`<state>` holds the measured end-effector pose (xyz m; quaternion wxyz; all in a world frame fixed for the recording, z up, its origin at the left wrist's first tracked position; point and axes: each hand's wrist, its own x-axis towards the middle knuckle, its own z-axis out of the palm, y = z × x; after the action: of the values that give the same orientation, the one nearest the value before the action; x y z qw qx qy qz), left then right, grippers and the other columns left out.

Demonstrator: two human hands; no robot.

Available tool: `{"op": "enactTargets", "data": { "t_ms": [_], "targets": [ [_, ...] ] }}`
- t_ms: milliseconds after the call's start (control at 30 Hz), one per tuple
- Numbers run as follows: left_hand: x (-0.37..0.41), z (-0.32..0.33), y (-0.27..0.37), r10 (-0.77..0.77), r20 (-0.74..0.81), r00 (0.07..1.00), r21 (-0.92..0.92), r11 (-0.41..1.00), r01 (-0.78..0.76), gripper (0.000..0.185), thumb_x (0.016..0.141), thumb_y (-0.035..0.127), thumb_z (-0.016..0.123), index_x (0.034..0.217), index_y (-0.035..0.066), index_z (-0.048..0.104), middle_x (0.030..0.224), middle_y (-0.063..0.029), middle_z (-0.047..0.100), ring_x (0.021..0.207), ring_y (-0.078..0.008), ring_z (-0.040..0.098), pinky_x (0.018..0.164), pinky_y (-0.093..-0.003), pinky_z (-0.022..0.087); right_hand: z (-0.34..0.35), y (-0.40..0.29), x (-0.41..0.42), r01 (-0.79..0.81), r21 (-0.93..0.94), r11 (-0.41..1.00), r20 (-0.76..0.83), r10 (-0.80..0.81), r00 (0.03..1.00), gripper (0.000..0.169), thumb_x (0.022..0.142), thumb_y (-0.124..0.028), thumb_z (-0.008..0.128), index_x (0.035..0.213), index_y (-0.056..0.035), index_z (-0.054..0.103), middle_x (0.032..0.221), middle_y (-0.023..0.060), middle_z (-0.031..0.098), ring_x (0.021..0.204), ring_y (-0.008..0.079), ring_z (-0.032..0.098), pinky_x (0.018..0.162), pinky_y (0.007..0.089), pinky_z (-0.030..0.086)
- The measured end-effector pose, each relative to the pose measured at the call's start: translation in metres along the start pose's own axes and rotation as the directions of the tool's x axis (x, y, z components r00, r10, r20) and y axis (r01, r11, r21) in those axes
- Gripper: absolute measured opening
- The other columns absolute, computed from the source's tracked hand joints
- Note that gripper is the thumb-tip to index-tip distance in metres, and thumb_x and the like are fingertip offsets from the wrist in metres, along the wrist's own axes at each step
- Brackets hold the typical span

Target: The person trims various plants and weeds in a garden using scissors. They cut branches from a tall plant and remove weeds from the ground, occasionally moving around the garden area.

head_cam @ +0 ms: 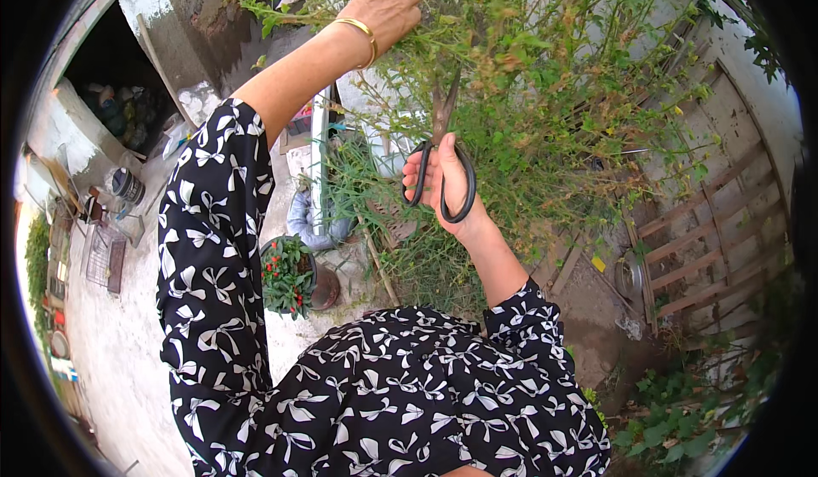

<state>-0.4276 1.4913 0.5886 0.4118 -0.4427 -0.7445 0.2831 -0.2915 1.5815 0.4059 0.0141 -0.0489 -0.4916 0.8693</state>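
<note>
My right hand (450, 179) is shut on the looped black handles of a pair of scissors (439, 116). Their dark metal blades point up into a tall, leafy bush (549, 87) and stand slightly apart. Higher up, my left hand (386, 7), with a gold-coloured bangle (372, 45) at the wrist, reaches in among the bush's upper stems. Its fingertips are partly turned away, so whether it grips a stem is unclear. Parts of the bush look brown and dry.
A potted plant with red fruits (284, 275) stands on the concrete ground below my left arm. Slatted wooden frames (703, 234) lean at the right. Grassy stalks (358, 176) grow beneath the scissors. A wire cage (105, 256) and a dark bucket (128, 186) are far left.
</note>
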Motion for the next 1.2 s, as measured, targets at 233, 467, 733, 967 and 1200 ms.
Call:
{"op": "enactTargets", "data": {
  "t_ms": [233,467,733,967,1200],
  "targets": [
    [-0.025,0.046,-0.015,-0.028,-0.021,0.999,-0.263,0.964,0.022,0.017,0.077,0.007,0.052,0.093,0.011,0.047,0.077,-0.0084,0.058,0.076,-0.0272,0.062,0.078,-0.0412,0.043,0.026,0.013,0.023,-0.04,-0.086,0.995,-0.006,0.04,0.999,0.062,0.077,-0.066,0.045,0.088,-0.005,0.048,0.079,0.0055,0.051,0.071,0.0134,0.053,0.061,0.0275,0.047],
    [-0.049,0.042,-0.003,-0.058,0.038,0.998,-0.399,0.914,0.069,0.021,0.076,0.005,0.052,0.095,0.008,0.046,0.078,-0.0129,0.058,0.072,-0.0296,0.062,0.061,-0.0373,0.05,0.032,0.003,0.056,0.102,-0.218,0.971,-0.09,-0.124,0.988,0.064,0.075,-0.069,0.043,0.086,-0.0059,0.048,0.077,0.0054,0.054,0.067,0.0129,0.053,0.057,0.0271,0.046],
    [-0.075,0.053,0.003,-0.076,0.12,0.99,-0.602,0.787,0.133,0.033,0.069,-0.001,0.053,0.1,0.005,0.042,0.085,-0.015,0.053,0.078,-0.0339,0.057,0.064,-0.0415,0.046,0.029,0.006,0.06,0.175,-0.387,0.905,-0.118,-0.237,0.964,0.061,0.08,-0.063,0.043,0.069,-0.0032,0.045,0.051,0.0009,0.04,0.04,0.0073,0.036,0.035,0.0224,0.032],
    [-0.089,0.099,0.002,-0.148,-0.028,0.989,-0.624,0.775,0.098,0.025,0.071,-0.001,0.051,0.094,0.007,0.046,0.082,-0.0138,0.052,0.077,-0.0316,0.057,0.063,-0.0399,0.048,0.02,0.026,0.046,0.224,-0.547,0.806,-0.08,-0.317,0.945,0.059,0.082,-0.059,0.044,0.063,-0.0037,0.045,0.049,0.0015,0.041,0.04,0.0082,0.041,0.036,0.0229,0.032],
    [-0.1,0.09,0.009,-0.048,-0.143,0.989,-0.537,0.843,-0.037,0.02,0.066,0.005,0.053,0.085,0.01,0.049,0.077,-0.0069,0.048,0.076,-0.0254,0.052,0.066,-0.0363,0.041,0.018,0.031,0.037,0.185,-0.353,0.917,-0.022,-0.206,0.978,0.058,0.085,-0.06,0.035,0.07,-0.0059,0.046,0.058,0.001,0.044,0.049,0.0085,0.044,0.045,0.0226,0.036]
  ]
}}
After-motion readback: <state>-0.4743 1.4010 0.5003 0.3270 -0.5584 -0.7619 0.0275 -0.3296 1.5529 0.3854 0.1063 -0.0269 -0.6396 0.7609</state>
